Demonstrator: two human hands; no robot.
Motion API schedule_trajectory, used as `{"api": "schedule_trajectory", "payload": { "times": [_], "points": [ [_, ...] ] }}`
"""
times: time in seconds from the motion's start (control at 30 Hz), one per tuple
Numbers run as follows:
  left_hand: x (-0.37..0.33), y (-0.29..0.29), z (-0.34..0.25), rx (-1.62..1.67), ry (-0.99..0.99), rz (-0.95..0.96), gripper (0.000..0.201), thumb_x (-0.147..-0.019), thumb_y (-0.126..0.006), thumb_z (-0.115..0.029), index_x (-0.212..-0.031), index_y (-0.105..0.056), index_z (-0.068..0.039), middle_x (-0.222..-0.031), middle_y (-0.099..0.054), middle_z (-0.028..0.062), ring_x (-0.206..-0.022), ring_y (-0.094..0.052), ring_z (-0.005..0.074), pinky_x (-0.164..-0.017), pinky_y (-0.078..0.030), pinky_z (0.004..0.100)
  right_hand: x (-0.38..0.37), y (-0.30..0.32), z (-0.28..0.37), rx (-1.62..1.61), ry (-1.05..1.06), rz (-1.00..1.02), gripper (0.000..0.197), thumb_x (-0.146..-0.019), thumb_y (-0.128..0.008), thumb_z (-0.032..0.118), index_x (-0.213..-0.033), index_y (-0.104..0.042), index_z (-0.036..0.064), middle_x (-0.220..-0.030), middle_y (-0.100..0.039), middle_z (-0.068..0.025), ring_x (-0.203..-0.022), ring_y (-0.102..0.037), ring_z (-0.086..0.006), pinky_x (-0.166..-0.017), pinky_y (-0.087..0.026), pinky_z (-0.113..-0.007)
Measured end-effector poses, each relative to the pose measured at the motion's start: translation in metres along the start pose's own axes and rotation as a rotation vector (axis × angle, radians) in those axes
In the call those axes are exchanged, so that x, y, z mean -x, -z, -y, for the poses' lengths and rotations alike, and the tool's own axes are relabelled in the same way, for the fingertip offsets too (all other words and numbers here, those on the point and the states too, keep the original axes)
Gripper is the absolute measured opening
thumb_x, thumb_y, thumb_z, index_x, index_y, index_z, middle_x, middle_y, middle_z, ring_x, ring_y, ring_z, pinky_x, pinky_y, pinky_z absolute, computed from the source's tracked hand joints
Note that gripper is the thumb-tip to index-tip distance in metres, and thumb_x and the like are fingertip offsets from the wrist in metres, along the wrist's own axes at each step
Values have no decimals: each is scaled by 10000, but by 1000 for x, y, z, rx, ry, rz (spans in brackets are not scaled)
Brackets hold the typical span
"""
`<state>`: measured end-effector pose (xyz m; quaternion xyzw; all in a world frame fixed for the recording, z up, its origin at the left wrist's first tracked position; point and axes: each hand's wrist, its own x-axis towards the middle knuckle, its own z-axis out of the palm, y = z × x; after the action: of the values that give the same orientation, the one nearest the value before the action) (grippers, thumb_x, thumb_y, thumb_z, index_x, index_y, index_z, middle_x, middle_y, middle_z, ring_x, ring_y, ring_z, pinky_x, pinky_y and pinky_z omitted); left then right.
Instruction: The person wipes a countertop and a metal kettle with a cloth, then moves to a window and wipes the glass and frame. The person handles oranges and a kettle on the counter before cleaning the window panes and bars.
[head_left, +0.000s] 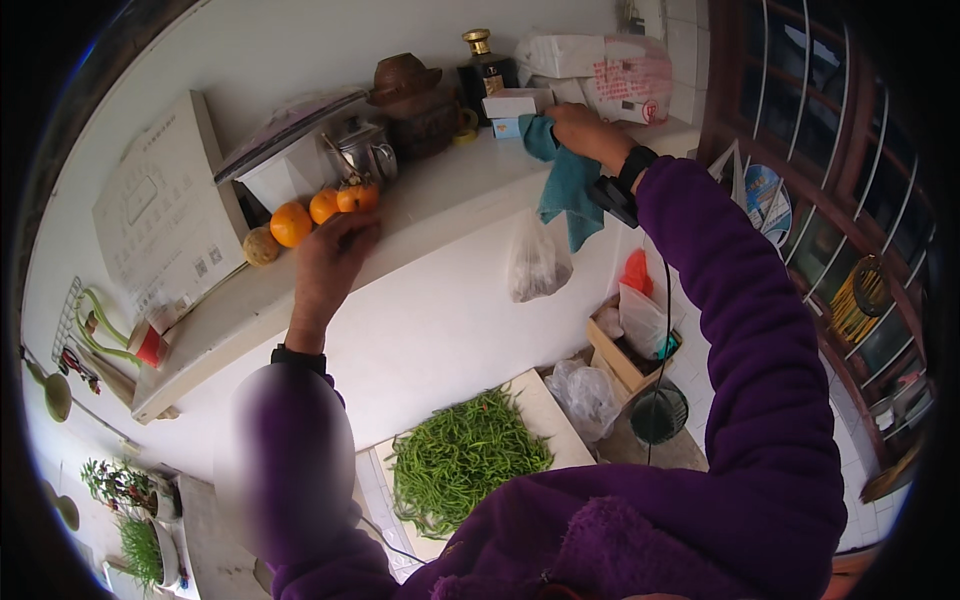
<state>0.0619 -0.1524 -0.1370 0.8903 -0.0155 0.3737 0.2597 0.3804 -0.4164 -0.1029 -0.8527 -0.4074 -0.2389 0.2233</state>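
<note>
My right hand grips a teal cloth at the back of the white shelf. The cloth hangs down over the shelf's front edge. Beside that hand are small boxes, one white and one light blue. At the shelf's front edge, my left hand is loosely bent with nothing visible in it. Just behind it sit orange persimmons and, to their left, a brownish round fruit or tuber. Whether the fingers touch the nearest persimmon is unclear.
Along the shelf stand a large white box, a metal pot, a brown jar, a dark bottle and a plastic bag. Below lie green peppers and a wooden crate. A barred window is right.
</note>
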Motion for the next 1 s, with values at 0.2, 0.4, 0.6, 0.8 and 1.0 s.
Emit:
{"api": "schedule_trajectory", "payload": {
  "times": [0.2,0.4,0.6,0.8,1.0],
  "points": [
    [0,-1,1,143,68,-8,181,-896,-669,-111,-1049,-696,-19,-951,-693,64,-847,-650,122,-796,-501,244,48,9,35,220,165,-238,326,-835,-500,28,-1104,-674,91,-1151,-618,-129,-1076,-582,-339,-900,-489,-424],
    [2,0,-1,519,81,-120,160,-956,-621,-120,-1078,-689,-42,-1072,-688,33,-1002,-627,110,-944,-454,251,43,-16,75,109,127,-66,184,-830,-563,111,-955,-696,82,-1065,-619,-123,-1076,-550,-343,-895,-480,-460],
    [52,5,-9,948,25,-408,136,-959,-598,-83,-1043,-655,6,-1060,-704,121,-1052,-650,203,-1004,-462,336,54,-49,128,-1,404,-196,192,-881,-569,194,-939,-708,74,-1030,-598,-58,-999,-496,-273,-899,-421,-409],
    [234,-27,-4,897,537,-161,145,-953,-615,-111,-1040,-656,-2,-1032,-709,85,-1002,-649,151,-921,-483,290,76,-44,156,-21,636,-221,256,-886,-595,185,-1091,-682,58,-1148,-573,-62,-1088,-498,-263,-967,-388,-407],
    [366,-55,4,966,942,-317,175,-940,-614,-125,-1068,-646,-10,-994,-703,76,-962,-650,160,-911,-490,301,85,-50,222,-5,775,-97,477,-788,-656,79,-1240,-565,-41,-1277,-528,-154,-1198,-485,-321,-1051,-371,-418]
  ]
}}
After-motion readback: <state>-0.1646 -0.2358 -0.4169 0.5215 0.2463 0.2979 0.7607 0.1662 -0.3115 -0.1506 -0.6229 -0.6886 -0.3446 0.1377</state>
